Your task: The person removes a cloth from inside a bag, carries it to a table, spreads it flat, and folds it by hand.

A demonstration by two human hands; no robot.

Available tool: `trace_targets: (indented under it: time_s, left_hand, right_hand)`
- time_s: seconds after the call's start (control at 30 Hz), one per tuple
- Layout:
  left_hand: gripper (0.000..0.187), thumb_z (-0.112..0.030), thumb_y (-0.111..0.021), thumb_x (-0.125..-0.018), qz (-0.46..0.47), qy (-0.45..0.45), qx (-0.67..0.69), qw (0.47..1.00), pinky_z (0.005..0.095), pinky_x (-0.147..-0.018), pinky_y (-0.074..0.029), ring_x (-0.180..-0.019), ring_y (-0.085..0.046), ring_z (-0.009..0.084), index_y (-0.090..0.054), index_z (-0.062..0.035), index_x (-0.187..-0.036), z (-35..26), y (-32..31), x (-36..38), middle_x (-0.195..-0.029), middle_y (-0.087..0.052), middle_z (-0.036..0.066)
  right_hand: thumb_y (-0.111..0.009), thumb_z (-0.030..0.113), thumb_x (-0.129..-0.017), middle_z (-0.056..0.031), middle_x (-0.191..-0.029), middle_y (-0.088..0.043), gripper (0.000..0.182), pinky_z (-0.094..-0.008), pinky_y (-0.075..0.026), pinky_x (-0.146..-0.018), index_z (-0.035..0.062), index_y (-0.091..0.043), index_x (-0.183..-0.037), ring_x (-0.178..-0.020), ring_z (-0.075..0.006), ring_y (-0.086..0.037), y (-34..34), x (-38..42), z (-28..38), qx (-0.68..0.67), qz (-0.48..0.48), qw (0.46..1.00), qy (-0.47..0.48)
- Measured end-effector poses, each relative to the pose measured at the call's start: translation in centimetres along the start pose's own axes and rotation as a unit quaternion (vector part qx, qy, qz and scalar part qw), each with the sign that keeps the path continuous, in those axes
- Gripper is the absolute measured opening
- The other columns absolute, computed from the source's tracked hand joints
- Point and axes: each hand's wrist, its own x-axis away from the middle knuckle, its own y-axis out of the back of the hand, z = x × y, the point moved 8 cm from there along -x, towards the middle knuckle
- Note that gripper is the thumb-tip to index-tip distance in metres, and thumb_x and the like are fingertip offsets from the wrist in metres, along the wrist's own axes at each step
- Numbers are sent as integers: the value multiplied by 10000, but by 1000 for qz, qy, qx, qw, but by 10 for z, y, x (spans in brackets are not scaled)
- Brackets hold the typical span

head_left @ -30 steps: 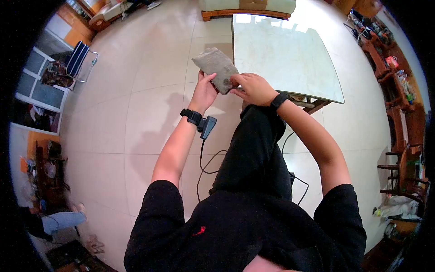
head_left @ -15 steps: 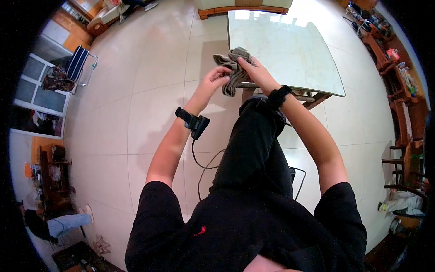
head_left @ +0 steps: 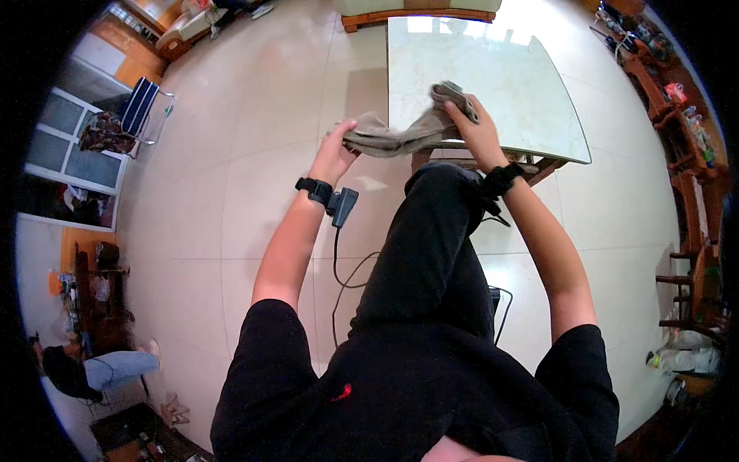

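Observation:
A grey-brown folded cloth (head_left: 396, 142) is stretched between my two hands, sagging a little in the middle. My left hand (head_left: 336, 155) is closed on its left end, thumb on top, out over the floor. My right hand (head_left: 477, 132) grips the other end, where the cloth is bunched into a thick fold above the near edge of the table (head_left: 485, 85). Both wrists wear black straps, and a small dark device (head_left: 344, 208) with a cable hangs at the left one.
My black-trousered leg (head_left: 419, 246) reaches toward the table. A cable (head_left: 336, 285) loops down beside it. Wooden furniture (head_left: 685, 192) lines the right side. At the left stands a dark blue folding chair (head_left: 138, 108); a person's leg (head_left: 119, 369) shows lower left.
My hands have moved apart, the left going left and the right going right. My left hand has taken hold of the cloth, and the bunched cloth is drawn out into a long strip.

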Motion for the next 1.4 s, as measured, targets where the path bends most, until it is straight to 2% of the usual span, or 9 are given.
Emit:
trace_targets:
  time_s: [0.17, 0.33, 0.5, 0.57, 0.63, 0.7, 0.9, 1.07, 1.4]
  left_hand:
    - [348, -133, -655, -820, -62, -21, -109, 992, 352, -804, -461, -948, -553, 173, -456, -130, -1106, 2, -2, 6, -1045, -532, 47]
    - [348, -166, -659, -825, -11, -90, -198, 976, 324, -753, -470, -912, -553, 146, -456, -174, -1107, -5, -42, -21, -1013, -551, 34]
    - [439, -223, -665, -795, -89, 28, -306, 947, 303, -720, -471, -837, -584, 164, -441, -135, -1162, 31, -17, -53, -898, -580, 45]
    - [549, -237, -675, -728, -84, 86, -529, 840, 327, -725, -475, -811, -611, 254, -444, -59, -1193, 64, 15, -87, -845, -604, 98]
    - [568, -219, -655, -685, -85, -71, -573, 812, 371, -785, -468, -894, -591, 343, -476, 10, -1173, 58, -17, -79, -935, -603, 168]
    - [486, -179, -606, -705, -190, -232, -709, 638, 400, -864, -441, -980, -549, 374, -521, 34, -1134, 44, -35, -65, -1034, -576, 201]
    - [367, -150, -572, -728, -45, -218, -671, 707, 395, -891, -430, -1004, -544, 327, -596, -17, -1069, 43, -38, -75, -1068, -566, 173]
    - [176, -114, -634, -742, -60, -220, -642, 732, 338, -698, -498, -752, -617, 253, -654, -14, -886, 30, -40, -68, -903, -606, 146]
    - [119, -85, -617, -782, -34, -293, -622, 726, 309, -641, -493, -702, -610, 221, -644, -15, -873, 4, -81, -48, -842, -604, 107]
  right_hand:
    - [-622, 295, -856, -119, -887, -644, 356, -294, -475, -652, 75, -557, -1129, -744, -159, -597, 47, -5, -45, 157, -31, 986, -49]
    - [-663, 287, -826, -125, -897, -641, 438, -299, -519, -609, 38, -541, -1165, -716, -128, -590, 96, -41, -69, -10, -102, 994, -24]
    - [-584, 270, -854, -227, -990, -611, 500, -397, -493, -764, -31, -423, -1219, -876, -341, -610, 140, -52, -107, 293, -162, 942, -5]
    - [-583, 232, -827, -251, -1118, -535, 483, -429, -399, -902, -57, -435, -1185, -1051, -375, -502, 140, -40, -124, 423, -142, 894, 32]
    - [-572, 167, -811, -237, -1097, -535, 445, -430, -405, -888, -46, -442, -1179, -1028, -374, -504, 134, -24, -136, 443, -126, 885, 73]
    - [-559, 125, -802, -224, -1094, -538, 410, -427, -410, -881, -26, -459, -1169, -1017, -371, -508, 128, -19, -139, 433, -96, 891, 97]
    - [-511, -6, -760, -172, -1084, -555, 339, -414, -439, -849, 66, -562, -1087, -957, -367, -531, 121, -41, -135, 355, -67, 923, 137]
    - [-549, 8, -746, -154, -1026, -593, 323, -405, -464, -822, 91, -608, -1052, -918, -349, -557, 118, -59, -149, 385, -3, 921, 60]
    - [-496, 156, -844, -99, -926, -608, 161, -399, -482, -735, 128, -649, -884, -877, -304, -577, 133, -89, -148, 464, -15, 882, 83]
